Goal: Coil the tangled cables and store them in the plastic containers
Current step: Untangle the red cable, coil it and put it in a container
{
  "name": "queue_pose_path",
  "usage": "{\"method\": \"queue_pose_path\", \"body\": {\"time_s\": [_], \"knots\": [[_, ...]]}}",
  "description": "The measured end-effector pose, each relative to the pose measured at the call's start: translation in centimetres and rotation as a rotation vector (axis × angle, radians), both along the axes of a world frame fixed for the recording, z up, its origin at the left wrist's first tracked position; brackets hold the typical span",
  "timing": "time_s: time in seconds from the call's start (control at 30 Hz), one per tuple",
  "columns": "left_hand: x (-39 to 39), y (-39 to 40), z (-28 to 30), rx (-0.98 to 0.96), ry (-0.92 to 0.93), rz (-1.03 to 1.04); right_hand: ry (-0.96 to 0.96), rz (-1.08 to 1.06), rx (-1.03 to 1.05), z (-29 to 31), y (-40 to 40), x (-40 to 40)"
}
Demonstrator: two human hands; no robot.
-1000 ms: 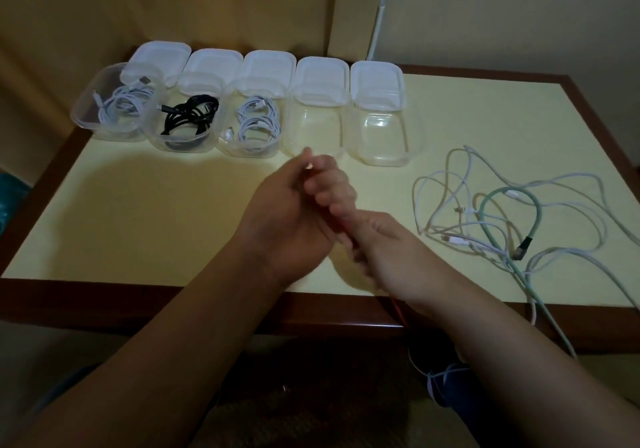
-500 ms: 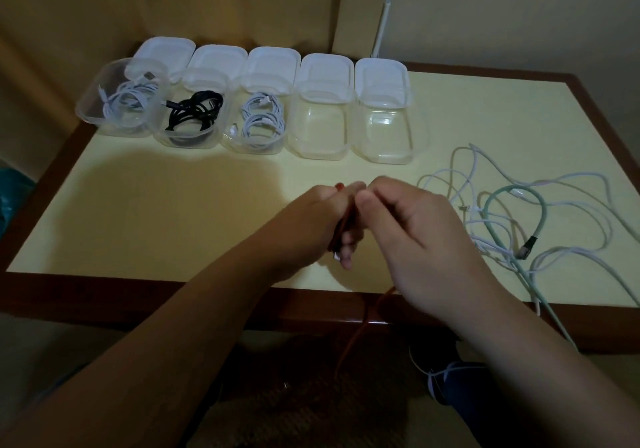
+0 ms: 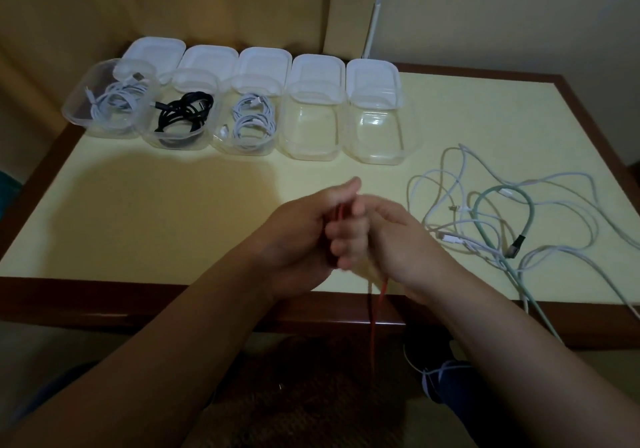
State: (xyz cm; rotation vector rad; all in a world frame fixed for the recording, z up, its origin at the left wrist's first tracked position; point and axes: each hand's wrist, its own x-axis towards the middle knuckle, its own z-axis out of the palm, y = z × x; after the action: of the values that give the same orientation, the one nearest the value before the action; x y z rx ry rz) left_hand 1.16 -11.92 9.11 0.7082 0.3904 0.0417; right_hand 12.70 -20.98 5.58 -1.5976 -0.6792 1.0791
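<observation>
**Head view: red cable half wound, two boxes to fill**

Head view, the only one: my left hand (image 3: 304,236) is closed round a small bundle of red cable (image 3: 377,312), and my right hand (image 3: 398,239) presses against it from the right, fingers curled; whether the right pinches the strand I cannot tell through the blur. Both hands meet above the near edge of the desk (image 3: 173,205). From under them the red cable drops straight down past the edge toward my lap, so its loose length lies below and toward me. I judge the right hand is nearer that hanging part and should feed the next turn.

Five clear containers stand in a row at the far left; three hold coils, white, black, white. The fourth container (image 3: 311,125) and fifth container (image 3: 375,128) are bare, ahead and slightly left of my hands. To my right lies the tangle (image 3: 502,225) of white and green cables, touching and overlapping.
</observation>
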Motion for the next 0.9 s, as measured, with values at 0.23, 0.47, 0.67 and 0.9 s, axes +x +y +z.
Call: {"method": "queue_pose_path", "body": {"time_s": [0.23,0.47,0.67,0.9], "knots": [[1.2,1.8,-1.8,0.008,0.024,0.636,-0.289,0.402,-0.219,2.4,-2.0,-0.7],[0.5,0.9,-2.3,0.903,0.256,0.092,-0.555,0.169,0.007,4.7,-2.2,0.1],[0.6,1.1,-1.6,0.490,0.157,-0.195,-0.563,-0.072,0.177,1.9,-1.4,1.9],[0.6,0.7,-1.0,-0.101,-0.008,0.026,-0.115,0.087,-0.006,-2.0,-0.6,0.4]]}}
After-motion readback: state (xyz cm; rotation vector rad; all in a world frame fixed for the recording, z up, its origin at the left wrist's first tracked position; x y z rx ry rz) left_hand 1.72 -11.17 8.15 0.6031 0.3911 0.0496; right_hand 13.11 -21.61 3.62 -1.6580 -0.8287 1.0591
